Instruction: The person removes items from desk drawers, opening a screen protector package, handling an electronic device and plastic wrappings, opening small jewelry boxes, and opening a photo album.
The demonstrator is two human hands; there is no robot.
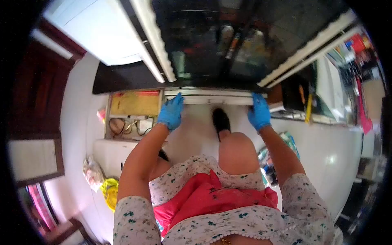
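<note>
Both of my hands wear blue gloves. My left hand (170, 112) is at the left end of a long white drawer front (216, 99), its fingers closed over the edge. At the other end, my right hand (259, 112) grips the same piece, fingers hooked over its top. The drawer front lies just under the near edge of a dark, glossy desktop (212, 49), which reflects shapes from above. What lies behind the drawer front is hidden.
Left of the drawer front, an open compartment (136, 102) holds something yellow and several cables (132, 125). A yellow basket (109, 192) stands lower left. Cluttered items (359, 45) line the right side. My dark shoe (221, 120) is on the pale floor (196, 122) below.
</note>
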